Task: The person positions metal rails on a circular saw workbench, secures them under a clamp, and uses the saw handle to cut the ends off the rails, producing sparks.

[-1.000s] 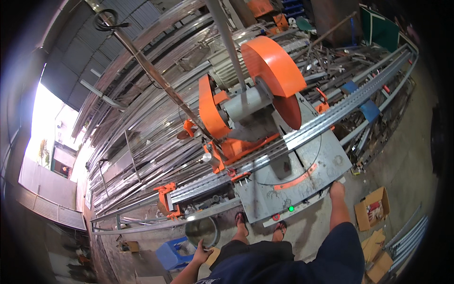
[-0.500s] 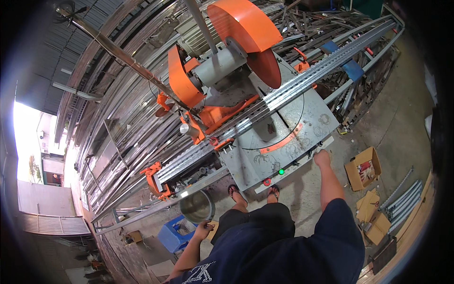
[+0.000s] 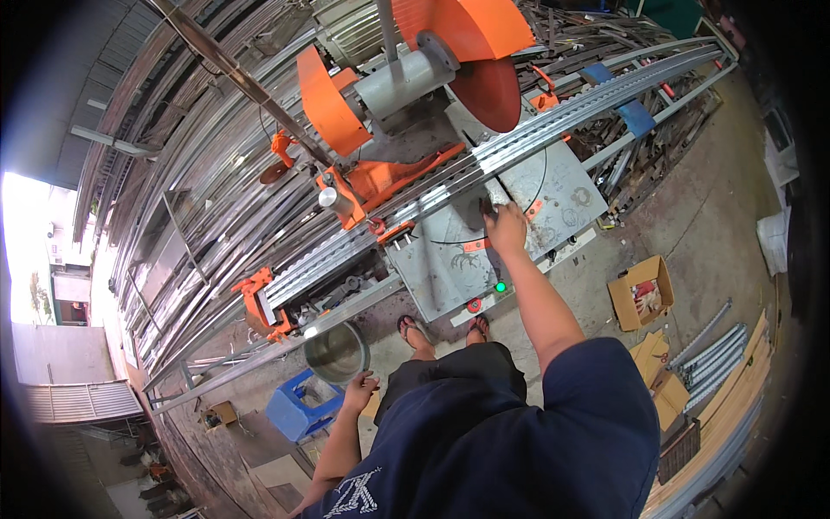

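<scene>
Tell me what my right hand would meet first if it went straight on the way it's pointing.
Probably the long metal profiles running across the saw table, just ahead of your right hand. A pale strip beside the fingertips might come first, but depth is unclear.

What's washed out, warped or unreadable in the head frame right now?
Head view: the daylight opening is blown out at left; glare whitens part of the long metal profiles; stacked bars bow toward the left rim; corners fall to black. Also head view: the right hand's fingertips look dark, so I can't tell whether they grip anything.
</scene>
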A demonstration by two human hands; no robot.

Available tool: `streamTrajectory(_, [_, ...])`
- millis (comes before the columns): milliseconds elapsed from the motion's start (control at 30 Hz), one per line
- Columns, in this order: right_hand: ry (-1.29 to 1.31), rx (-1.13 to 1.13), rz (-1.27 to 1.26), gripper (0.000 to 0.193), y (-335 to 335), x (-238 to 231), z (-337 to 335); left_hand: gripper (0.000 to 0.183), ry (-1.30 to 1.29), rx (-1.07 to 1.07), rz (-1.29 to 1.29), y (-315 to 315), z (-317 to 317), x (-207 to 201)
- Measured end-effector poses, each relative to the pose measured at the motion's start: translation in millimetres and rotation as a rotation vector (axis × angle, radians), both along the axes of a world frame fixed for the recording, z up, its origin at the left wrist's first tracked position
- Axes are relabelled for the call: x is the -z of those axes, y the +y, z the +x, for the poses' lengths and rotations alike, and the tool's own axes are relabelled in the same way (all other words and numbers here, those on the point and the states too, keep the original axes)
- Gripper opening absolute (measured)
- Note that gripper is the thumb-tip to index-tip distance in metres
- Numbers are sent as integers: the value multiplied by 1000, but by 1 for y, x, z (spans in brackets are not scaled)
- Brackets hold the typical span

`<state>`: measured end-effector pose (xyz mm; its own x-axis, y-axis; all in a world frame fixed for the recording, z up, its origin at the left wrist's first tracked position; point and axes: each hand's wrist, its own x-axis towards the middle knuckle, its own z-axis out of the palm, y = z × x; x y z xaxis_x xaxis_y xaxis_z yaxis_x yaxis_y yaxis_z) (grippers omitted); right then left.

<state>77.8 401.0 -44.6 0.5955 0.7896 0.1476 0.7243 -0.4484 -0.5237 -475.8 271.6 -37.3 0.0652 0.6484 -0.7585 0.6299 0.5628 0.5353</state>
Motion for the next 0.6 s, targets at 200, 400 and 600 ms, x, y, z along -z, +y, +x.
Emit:
streamTrajectory(200, [-64,19,-168,28,27,3,-9,53,55,13,-31,-29,-29,1])
streamTrajectory(400, [369,64,133,28,16,1,-17,54,58,-43,-96,-44,-65,23])
streamTrajectory(600, [1037,11,353,25,-31,-50,-36,55,98,103,-98,-11,-62,40])
